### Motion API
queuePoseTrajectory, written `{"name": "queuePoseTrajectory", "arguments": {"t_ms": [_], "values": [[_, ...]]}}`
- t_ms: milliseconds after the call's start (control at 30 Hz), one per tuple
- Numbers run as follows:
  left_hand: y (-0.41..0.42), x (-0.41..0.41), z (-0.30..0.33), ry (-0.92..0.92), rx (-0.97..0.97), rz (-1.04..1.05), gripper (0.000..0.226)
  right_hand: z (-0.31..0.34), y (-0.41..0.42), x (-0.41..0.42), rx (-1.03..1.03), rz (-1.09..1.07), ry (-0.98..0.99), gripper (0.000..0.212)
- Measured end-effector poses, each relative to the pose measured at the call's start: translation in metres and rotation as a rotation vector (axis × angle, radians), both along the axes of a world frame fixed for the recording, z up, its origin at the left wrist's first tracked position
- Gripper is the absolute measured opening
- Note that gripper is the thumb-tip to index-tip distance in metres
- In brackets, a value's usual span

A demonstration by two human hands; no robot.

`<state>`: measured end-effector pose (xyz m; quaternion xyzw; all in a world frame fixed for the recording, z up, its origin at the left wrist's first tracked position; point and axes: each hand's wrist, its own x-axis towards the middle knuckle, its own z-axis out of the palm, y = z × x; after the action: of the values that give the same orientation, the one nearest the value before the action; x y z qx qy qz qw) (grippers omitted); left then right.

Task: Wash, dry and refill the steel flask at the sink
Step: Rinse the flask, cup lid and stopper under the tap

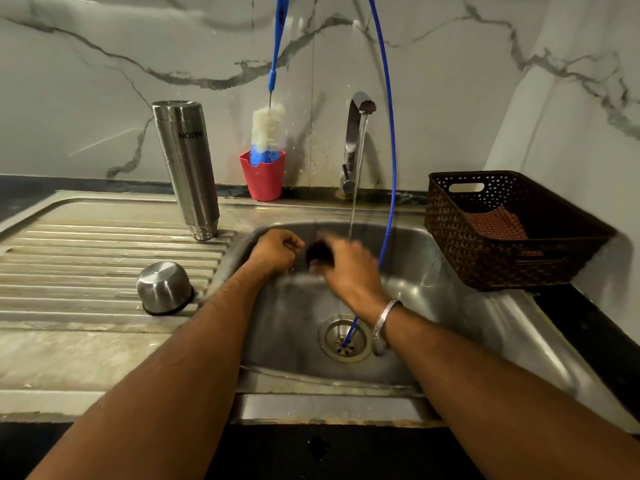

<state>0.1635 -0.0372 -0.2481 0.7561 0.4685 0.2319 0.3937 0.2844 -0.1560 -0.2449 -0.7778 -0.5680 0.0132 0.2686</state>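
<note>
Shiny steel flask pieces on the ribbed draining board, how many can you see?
2: the steel flask stands upside down at the back of the draining board, and its steel cap lies upside down nearer the front. The right hand holds a blurred dark piece.

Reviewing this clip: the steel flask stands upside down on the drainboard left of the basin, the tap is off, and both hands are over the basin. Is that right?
Not quite: the tap is running, as the head view shows a stream falling into the basin. The rest holds: the steel flask stands upside down on the drainboard left of the basin, and the left hand and right hand are over the basin.
</note>
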Motion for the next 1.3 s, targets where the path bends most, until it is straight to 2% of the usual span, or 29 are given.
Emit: {"name": "queuePoseTrajectory", "arguments": {"t_ms": [33, 67, 133, 233, 333, 467, 533, 600, 700, 767, 833, 867, 900, 967, 1000, 1067, 1167, 1233, 1300], "values": [[0.001, 0.001, 0.0, 0.006, -0.002, -0.003, 0.034, -0.001, 0.001, 0.004, 0.099, -0.018, 0.003, 0.053], [0.001, 0.0, 0.0, -0.009, -0.012, 0.004, 0.033, 0.002, 0.001, 0.003, 0.073, -0.008, 0.005, 0.053], [-0.002, 0.0, 0.001, -0.057, -0.057, 0.006, 0.033, 0.004, 0.002, -0.001, -0.12, 0.033, -0.014, 0.054], [-0.002, 0.003, 0.004, -0.068, -0.044, 0.011, 0.03, -0.001, 0.005, 0.003, 0.018, 0.007, 0.045, 0.057], [-0.007, 0.003, 0.008, -0.15, -0.125, 0.01, 0.031, -0.001, 0.0, 0.002, -0.239, 0.097, 0.134, 0.051], [-0.021, 0.0, 0.02, -0.281, -0.147, -0.033, 0.018, 0.006, 0.001, 0.008, 0.058, 0.092, 0.398, 0.058], [-0.027, -0.003, 0.029, -0.35, -0.216, -0.188, 0.02, 0.005, 0.0, 0.009, 0.038, 0.119, 0.478, 0.071], [-0.028, -0.006, 0.032, -0.301, -0.254, -0.337, 0.027, 0.001, 0.0, 0.012, 0.041, 0.092, 0.452, 0.088], [-0.015, -0.007, 0.025, -0.231, -0.083, -0.362, 0.044, 0.007, -0.003, 0.012, 0.127, 0.064, 0.338, 0.1], [-0.013, 0.0, 0.031, -0.407, 0.149, -0.243, 0.043, 0.012, -0.001, 0.01, 0.173, 0.058, 0.238, 0.101], [-0.02, 0.009, 0.028, -0.57, 0.401, -0.007, 0.047, 0.008, 0.001, 0.008, 0.11, 0.041, 0.215, 0.104], [-0.023, 0.013, 0.026, -0.54, 0.481, 0.06, 0.047, 0.003, 0.002, 0.009, 0.013, 0.042, 0.202, 0.101], [-0.023, 0.017, 0.022, -0.424, 0.5, 0.054, 0.041, -0.001, 0.003, 0.01, -0.111, 0.047, 0.171, 0.09], [-0.03, 0.019, 0.014, -0.151, 0.43, 0.014, 0.024, -0.004, 0.001, 0.012, -0.303, 0.069, 0.068, 0.053], [-0.032, 0.019, 0.012, -0.133, 0.453, 0.026, 0.025, -0.004, 0.0, 0.013, -0.348, 0.079, 0.045, 0.04], [-0.028, 0.02, 0.013, -0.212, 0.606, 0.096, 0.038, -0.005, -0.001, 0.015, -0.363, 0.095, 0.033, 0.039], [-0.039, 0.02, 0.026, -0.17, 0.622, 0.028, 0.021, -0.006, -0.001, 0.017, -0.327, 0.062, 0.048, 0.047], [-0.036, 0.019, 0.023, -0.228, 0.72, 0.1, 0.026, -0.007, 0.001, 0.018, -0.335, 0.07, 0.036, 0.044], [-0.04, 0.016, 0.017, -0.17, 0.586, 0.067, 0.03, -0.008, -0.001, 0.019, -0.319, 0.077, 0.074, 0.039]]}}
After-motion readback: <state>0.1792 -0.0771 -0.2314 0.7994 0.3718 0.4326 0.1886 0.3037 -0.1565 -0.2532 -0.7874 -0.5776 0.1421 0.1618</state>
